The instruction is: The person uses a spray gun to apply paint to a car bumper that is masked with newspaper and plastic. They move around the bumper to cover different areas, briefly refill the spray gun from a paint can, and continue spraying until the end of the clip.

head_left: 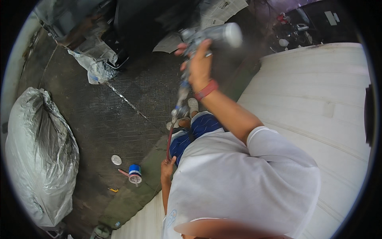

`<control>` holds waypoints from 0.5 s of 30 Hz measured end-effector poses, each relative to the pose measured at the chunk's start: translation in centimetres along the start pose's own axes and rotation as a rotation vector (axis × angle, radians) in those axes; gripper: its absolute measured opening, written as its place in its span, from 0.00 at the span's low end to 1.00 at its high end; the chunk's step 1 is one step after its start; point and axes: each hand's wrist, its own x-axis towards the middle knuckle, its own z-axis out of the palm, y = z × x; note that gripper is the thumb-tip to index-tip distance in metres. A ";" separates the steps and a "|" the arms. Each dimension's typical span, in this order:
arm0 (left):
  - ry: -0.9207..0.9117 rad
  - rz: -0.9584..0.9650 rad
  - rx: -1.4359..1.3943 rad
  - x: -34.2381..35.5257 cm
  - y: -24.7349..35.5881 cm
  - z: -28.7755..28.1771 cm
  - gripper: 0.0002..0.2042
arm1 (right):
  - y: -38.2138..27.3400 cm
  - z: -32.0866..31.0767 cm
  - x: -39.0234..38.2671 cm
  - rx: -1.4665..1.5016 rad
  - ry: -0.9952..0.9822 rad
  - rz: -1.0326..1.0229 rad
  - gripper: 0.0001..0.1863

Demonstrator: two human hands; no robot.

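My right hand [200,67], with a red band on the wrist, is closed on a metal spray gun [192,39], held out above the floor near the top centre. A translucent cup with a pale end [230,35] sticks out to the gun's right; the gun is slightly blurred. Fittings run down from its handle to a reddish hose [170,141]. My left hand [168,165] grips this hose low at my left side, beside my blue shorts.
A silver-covered bulky object [41,155] fills the left. A can [135,173], lid [116,159] and yellow tool [113,190] lie on the floor [99,131]. Dark panels [81,24], newspapers [223,10] and dark equipment [302,28] are ahead; a pale ribbed wall [314,95] is right.
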 end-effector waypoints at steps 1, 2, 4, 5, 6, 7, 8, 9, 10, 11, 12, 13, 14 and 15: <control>0.067 -0.054 0.076 -0.4 -1.8 1.1 0.17 | -1.8 -1.4 2.0 -0.005 0.013 -0.059 0.42; 0.124 0.007 -0.021 -0.2 -3.4 2.3 0.17 | -3.4 -2.6 3.8 -0.036 0.053 -0.090 0.44; 0.252 0.044 -0.114 0.0 -7.3 4.9 0.19 | -5.8 -5.0 7.2 -0.061 0.088 -0.177 0.46; 0.264 0.017 -0.065 0.0 -9.3 6.0 0.19 | -6.6 -5.8 8.9 -0.062 0.135 -0.196 0.47; 0.275 -0.004 -0.009 0.3 -11.1 6.7 0.18 | -6.9 -6.5 10.2 -0.074 0.121 -0.254 0.47; 0.267 -0.112 0.077 0.2 -12.6 7.5 0.18 | -7.0 -7.6 11.7 -0.095 0.146 -0.296 0.46; 0.346 0.076 0.089 -1.2 -14.0 8.5 0.17 | -6.2 -8.5 12.8 -0.122 0.196 -0.332 0.46; 0.388 0.104 0.138 -1.5 -14.7 9.7 0.16 | -4.7 -9.2 13.7 -0.147 0.198 -0.321 0.45; 0.333 0.080 0.213 -1.9 -14.9 9.7 0.16 | -3.0 -10.2 14.4 -0.180 0.217 -0.307 0.45; 0.260 -0.031 0.306 -3.3 -15.0 8.9 0.16 | -1.1 -11.5 14.9 -0.214 0.228 -0.307 0.44; 0.264 -0.109 0.302 -4.2 -14.7 7.9 0.17 | 1.6 -12.7 15.0 -0.241 0.214 -0.302 0.43; 0.274 -0.183 0.302 -4.2 -14.3 6.5 0.18 | 4.8 -13.9 14.7 -0.249 0.228 -0.253 0.41; 0.296 -0.243 0.316 -3.9 -13.9 4.5 0.19 | 8.1 -14.8 14.0 -0.254 0.223 -0.224 0.40; 0.310 -0.391 0.336 -3.8 -13.7 2.2 0.19 | 11.6 -15.6 13.2 -0.260 0.218 -0.155 0.38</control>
